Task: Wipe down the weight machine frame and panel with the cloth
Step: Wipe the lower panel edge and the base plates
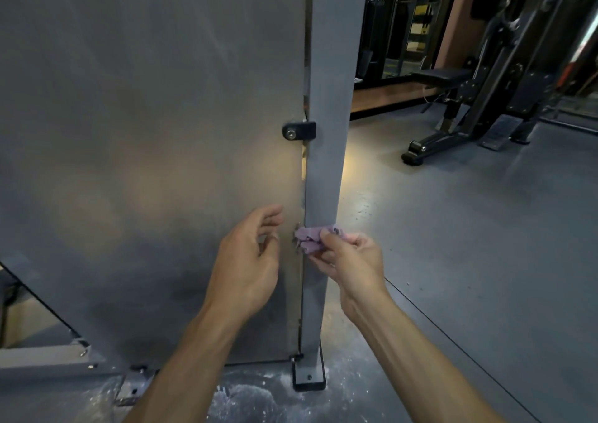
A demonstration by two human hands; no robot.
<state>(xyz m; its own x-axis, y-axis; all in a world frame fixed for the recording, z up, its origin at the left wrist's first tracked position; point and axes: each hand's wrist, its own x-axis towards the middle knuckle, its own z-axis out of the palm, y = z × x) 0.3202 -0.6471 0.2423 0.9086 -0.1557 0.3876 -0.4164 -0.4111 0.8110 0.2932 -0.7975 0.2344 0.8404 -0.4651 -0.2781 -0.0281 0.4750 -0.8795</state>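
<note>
Closest in, the grey floor (453, 260) at the foot of the machine is dusted with white powder, and the upright frame post (326, 131) stands on a black base plate (309, 379) bolted down there. To the right of the post the floor lies open all the way back.

The right hand (349, 260) pinches a bunched purple cloth (312, 239) between thumb and curled fingers, and the cloth sits against the post's left edge, right at the narrow seam where the post meets the big grey panel (145, 131). The left hand (249, 267) hangs just beside the cloth, in front of the panel, fingers loosely curled and holding nothing; I cannot tell whether it touches the panel.

Higher up the same seam, a black bracket (299, 130) with a silver bolt bridges panel and post. At lower left, a slanted frame member (42, 296) cuts across below the panel.

Farther back on the right stand a black padded bench (443, 77) and dark gym machines (517, 66).
</note>
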